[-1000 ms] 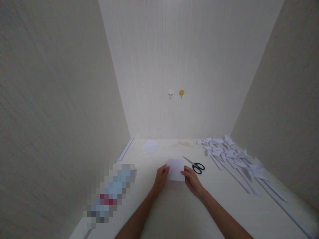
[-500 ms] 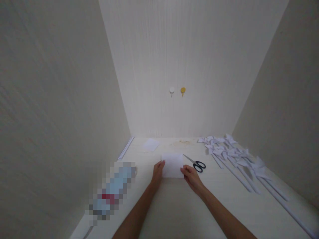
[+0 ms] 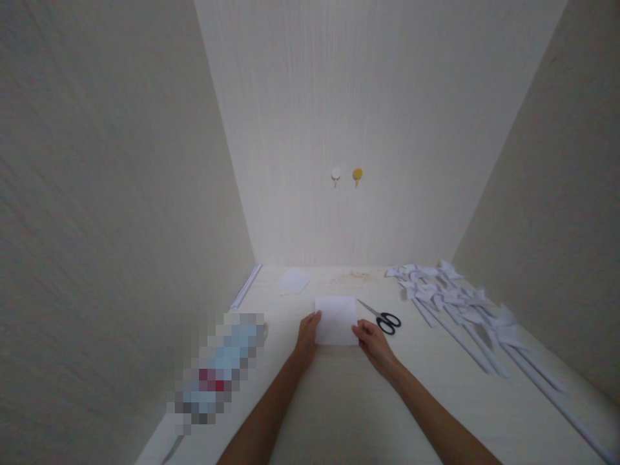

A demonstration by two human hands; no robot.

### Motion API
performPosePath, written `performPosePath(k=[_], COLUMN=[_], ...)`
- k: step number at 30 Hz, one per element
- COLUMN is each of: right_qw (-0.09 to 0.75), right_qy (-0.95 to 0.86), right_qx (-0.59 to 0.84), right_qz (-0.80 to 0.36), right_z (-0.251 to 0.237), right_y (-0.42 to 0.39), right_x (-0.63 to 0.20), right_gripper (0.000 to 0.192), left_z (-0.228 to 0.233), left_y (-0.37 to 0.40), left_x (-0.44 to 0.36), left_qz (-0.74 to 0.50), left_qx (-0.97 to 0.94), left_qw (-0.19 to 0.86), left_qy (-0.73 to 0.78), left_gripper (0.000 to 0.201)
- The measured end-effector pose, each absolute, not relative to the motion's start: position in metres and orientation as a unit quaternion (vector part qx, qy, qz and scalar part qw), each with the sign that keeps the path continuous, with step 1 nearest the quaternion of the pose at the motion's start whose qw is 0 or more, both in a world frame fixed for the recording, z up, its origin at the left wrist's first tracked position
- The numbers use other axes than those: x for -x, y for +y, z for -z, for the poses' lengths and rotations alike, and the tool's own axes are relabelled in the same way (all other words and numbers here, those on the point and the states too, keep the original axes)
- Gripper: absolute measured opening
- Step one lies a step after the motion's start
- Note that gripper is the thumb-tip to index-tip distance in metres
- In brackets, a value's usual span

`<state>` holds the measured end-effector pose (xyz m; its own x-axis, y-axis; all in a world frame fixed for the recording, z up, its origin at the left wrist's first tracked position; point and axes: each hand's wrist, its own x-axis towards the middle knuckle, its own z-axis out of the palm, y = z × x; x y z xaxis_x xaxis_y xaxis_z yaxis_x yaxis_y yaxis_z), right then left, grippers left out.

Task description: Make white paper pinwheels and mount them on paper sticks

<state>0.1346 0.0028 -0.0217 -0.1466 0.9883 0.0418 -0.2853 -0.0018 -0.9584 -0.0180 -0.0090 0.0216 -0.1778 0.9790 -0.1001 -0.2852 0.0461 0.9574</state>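
The pale table (image 3: 349, 420) carried scissors (image 3: 380, 316), a loose sheet (image 3: 295, 281), white sticks (image 3: 247, 286) and a blurred item (image 3: 225, 361) at left, and paper pinwheels (image 3: 453, 296) at right.

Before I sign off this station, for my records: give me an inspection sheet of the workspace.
Surface: pale tabletop, brownish marks near the back wall.
Work things: white sheet, held, with scissors lying to its right.
Clutter: folded paper shapes and paper sticks at right; another sheet at back left; paper strips along the left edge; pixelated object at left, unidentifiable.
Hands: left hand grips the white sheet's left edge, right hand its right.
Cables: grey strip below that object; cannot tell whether a cable.
Surroundings: pale side walls; white hook and yellow hook on the back wall.
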Motion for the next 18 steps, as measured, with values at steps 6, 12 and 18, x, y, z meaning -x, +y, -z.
performPosePath(k=[6, 12, 18], right_qw=[0.531, 0.525, 0.517], right_qy=[-0.475, -0.52, -0.551], right_qx=[0.387, 0.408, 0.426], right_qz=[-0.585, -0.536, -0.498], right_z=[0.025, 0.026, 0.027], right_y=[0.004, 0.003, 0.004], right_x=[-0.135, -0.136, -0.136], right_gripper=[0.032, 0.032, 0.033], left_z=[-0.006, 0.001, -0.002], left_y=[0.004, 0.005, 0.0], left_x=[0.024, 0.028, 0.028], left_qz=[-0.562, -0.546, -0.538], left_qx=[-0.41, -0.465, -0.481], left_qw=[0.571, 0.539, 0.518], left_qy=[0.436, 0.442, 0.459], left_gripper=[0.04, 0.038, 0.031])
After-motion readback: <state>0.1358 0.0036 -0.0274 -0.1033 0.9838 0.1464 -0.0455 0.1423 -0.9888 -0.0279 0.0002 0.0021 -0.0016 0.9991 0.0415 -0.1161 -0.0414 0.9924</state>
